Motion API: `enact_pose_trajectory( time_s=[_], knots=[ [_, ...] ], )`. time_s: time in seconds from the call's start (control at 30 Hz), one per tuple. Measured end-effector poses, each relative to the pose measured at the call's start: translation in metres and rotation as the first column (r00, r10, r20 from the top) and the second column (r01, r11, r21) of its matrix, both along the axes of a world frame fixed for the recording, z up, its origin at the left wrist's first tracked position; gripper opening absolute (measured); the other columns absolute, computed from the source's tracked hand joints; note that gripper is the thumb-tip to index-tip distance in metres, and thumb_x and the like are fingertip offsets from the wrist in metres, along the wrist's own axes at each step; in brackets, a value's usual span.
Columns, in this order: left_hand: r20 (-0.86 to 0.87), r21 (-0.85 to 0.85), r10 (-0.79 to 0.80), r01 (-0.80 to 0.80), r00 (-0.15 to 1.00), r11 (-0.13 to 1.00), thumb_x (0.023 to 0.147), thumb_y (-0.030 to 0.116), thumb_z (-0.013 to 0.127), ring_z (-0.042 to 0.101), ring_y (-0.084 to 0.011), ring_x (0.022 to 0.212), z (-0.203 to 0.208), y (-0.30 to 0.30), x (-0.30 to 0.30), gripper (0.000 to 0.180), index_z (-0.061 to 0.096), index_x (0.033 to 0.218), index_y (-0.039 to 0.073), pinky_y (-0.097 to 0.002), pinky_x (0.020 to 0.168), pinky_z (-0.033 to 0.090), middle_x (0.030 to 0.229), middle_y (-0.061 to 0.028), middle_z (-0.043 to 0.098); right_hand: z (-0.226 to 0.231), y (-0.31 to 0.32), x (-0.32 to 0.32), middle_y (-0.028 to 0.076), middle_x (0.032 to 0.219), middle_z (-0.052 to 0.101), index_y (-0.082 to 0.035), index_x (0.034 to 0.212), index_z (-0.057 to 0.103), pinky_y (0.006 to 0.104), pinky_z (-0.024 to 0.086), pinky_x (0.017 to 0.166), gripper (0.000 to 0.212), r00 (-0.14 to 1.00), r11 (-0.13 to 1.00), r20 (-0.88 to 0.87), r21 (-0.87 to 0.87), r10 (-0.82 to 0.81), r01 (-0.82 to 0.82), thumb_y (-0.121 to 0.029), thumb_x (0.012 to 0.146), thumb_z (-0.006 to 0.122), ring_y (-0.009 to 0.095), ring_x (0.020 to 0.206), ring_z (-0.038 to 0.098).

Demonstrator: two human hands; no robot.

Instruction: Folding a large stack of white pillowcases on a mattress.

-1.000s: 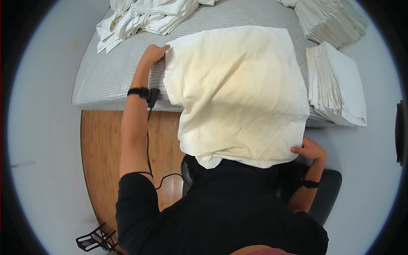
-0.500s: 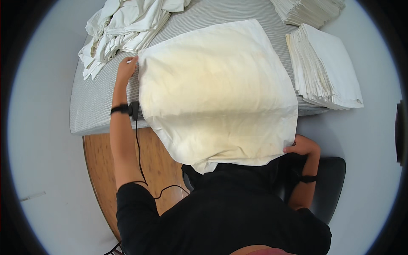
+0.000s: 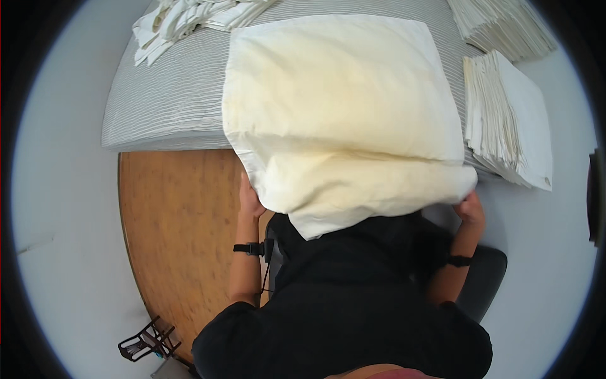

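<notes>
Right hand (image 3: 469, 207) holds cloth (image 3: 353, 88); left hand (image 3: 251, 201) at opposite edge, pinch hidden, can't tell. Cloth unfolded. Beyond right grip: 2 stacks (image 3: 529, 120), look done; beyond left: loose pile (image 3: 189, 20).

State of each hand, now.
Left hand: at left edge of the white cloth, fingers partly hidden; grip unclear.
Right hand: closed, holding the white cloth's near right part.

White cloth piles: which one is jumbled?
The far-left heap: its cloths lie rumpled, whereas the near-right stack and far-right stack are neatly layered.
</notes>
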State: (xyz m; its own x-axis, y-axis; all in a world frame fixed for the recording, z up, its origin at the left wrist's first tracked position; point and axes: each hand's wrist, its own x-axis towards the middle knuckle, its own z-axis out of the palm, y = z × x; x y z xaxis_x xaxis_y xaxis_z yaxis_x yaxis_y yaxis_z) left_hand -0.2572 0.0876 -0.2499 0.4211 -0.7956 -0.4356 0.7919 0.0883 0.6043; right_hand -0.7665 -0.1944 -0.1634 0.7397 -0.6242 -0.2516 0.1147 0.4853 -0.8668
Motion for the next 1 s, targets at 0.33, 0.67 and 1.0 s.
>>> enact_pose_trajectory(
  time_s=[0.33, 0.67, 1.0],
  knots=[
    [0.451, 0.532, -0.711, 0.478, 0.539, 0.699, 0.098, 0.019, 0.067, 0.059, -0.0143, 0.112, 0.089, 0.036, 0.019, 0.038, 0.061, 0.130, -0.001, -0.0305, 0.097, 0.047, 0.121, -0.0059, 0.067, 0.040, 0.021, 0.035, 0.009, 0.120, 0.068, 0.003, 0.129, 0.060, 0.0329, 0.047, 0.097, 0.054, 0.727, 0.842, -0.462, 0.089, 0.508, -0.532, -0.016, 0.083, 0.080, 0.017, 0.110, 0.060],
    [0.226, -0.571, -0.232, 0.322, 0.946, 0.755, 0.101, 0.048, 0.043, 0.040, -0.0475, 0.136, 0.191, -0.130, 0.089, 0.068, 0.033, 0.149, 0.000, -0.0552, 0.110, 0.041, 0.149, -0.0320, 0.032, 0.136, -0.042, 0.149, 0.024, 0.152, 0.041, 0.004, 0.154, 0.019, 0.0474, 0.040, 0.111, 0.073, 0.764, 0.957, 0.591, 0.044, -0.257, 0.288, -0.043, 0.103, 0.041, 0.037, 0.140, 0.043],
    [0.816, 0.185, -0.044, -0.188, 0.576, 0.964, 0.100, 0.022, 0.057, 0.062, -0.0136, 0.075, 0.160, -0.124, 0.073, 0.044, 0.050, 0.137, -0.001, -0.0255, 0.058, 0.049, 0.124, -0.0176, 0.062, 0.076, -0.027, 0.156, 0.019, 0.137, 0.057, 0.003, 0.140, 0.048, 0.0333, 0.051, 0.083, 0.052, 0.666, 0.647, -0.399, -0.744, -0.630, 0.167, -0.020, 0.095, 0.064, 0.017, 0.098, 0.062]
  ],
)
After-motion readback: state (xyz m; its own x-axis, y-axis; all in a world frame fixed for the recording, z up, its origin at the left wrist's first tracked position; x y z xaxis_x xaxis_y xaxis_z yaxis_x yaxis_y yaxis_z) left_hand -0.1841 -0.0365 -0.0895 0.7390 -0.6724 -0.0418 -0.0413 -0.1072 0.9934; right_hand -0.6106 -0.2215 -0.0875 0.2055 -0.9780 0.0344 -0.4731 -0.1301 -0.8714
